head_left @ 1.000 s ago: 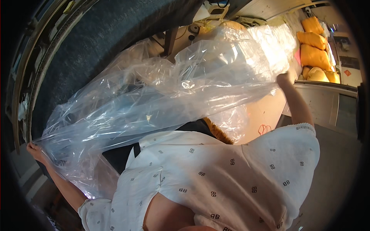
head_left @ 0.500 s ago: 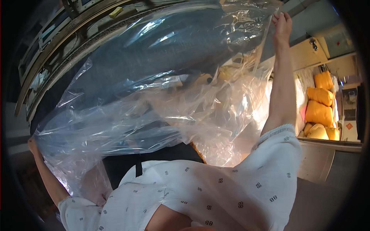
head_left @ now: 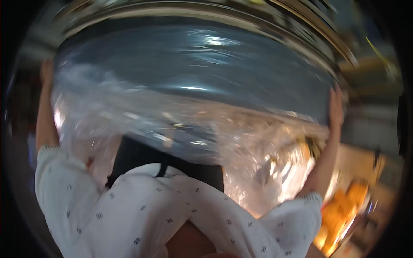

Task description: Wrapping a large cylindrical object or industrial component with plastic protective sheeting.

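Note:
A wide sheet of clear plastic film [head_left: 180, 109] stretches across in front of me, its lower part crumpled and hanging toward my lap. At the far left my left hand [head_left: 46, 72] is closed on one edge of it, blurred by motion. On the far right my right hand [head_left: 336, 106] grips the opposite edge, with both arms spread wide. Behind and under the film lies a broad blue-grey surface [head_left: 185, 60], smooth and shiny where light hits the plastic. The exact finger positions are smeared.
Beyond the blue-grey surface runs a curved-looking rail [head_left: 318, 30] of a machine or bench. Orange-yellow bundles [head_left: 342, 210] are stacked at the lower right, beside a pale cabinet or board [head_left: 359, 165]. Dark clothing [head_left: 140, 157] covers my lap.
My view has swung to the right. In the picture, my left hand has risen and my right hand has dropped, so the film now spans more levelly over the blue-grey surface.

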A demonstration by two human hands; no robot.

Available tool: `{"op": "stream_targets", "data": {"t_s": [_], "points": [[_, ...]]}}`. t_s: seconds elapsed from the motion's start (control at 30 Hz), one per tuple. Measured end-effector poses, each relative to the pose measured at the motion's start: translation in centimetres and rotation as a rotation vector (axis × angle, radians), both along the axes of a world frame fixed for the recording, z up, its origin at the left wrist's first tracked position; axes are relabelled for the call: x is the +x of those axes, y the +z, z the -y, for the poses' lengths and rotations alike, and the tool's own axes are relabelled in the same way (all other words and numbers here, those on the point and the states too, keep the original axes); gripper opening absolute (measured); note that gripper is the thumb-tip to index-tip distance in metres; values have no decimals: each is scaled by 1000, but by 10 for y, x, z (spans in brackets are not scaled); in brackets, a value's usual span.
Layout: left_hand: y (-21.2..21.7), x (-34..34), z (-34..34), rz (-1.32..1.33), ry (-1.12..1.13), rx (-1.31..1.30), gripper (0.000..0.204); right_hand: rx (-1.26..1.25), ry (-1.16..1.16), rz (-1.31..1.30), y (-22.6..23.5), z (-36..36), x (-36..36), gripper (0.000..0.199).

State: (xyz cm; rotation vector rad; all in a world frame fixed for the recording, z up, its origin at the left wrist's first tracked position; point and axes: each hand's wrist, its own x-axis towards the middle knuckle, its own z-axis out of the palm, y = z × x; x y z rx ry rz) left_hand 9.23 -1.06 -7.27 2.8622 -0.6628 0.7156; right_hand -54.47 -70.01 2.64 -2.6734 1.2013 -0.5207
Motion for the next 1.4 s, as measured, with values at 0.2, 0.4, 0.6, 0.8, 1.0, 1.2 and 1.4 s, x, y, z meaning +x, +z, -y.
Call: {"op": "stream_targets", "data": {"t_s": [0.2, 0.4, 0.6, 0.8, 1.0, 1.2, 1.4], "points": [[46, -28, 7, -245, 173, -1036, 17, 501, -598, -118, -14, 72, -26, 65], [30, -19, 7, -253, -345, -1282, 13, -129, 496, 279, 21, -28, 113, 32], [42, -42, 7, -257, -261, -1453, 9, 1080, 899, 321, 44, -342, 258, 28], [33, -18, 0, -303, -404, -1472, 18, 1701, 1102, 377, 21, -506, 399, 33], [38, -40, 13, -94, -212, -1370, 13, 1479, 1129, -411, 42, -540, 400, 36], [81, -82, 28, 79, -275, -1036, 13, 959, 1356, -837, 61, -487, 294, 34], [75, -88, 26, 62, -219, -1098, 12, 1945, 1664, 317, 147, -442, 242, 107]]}}
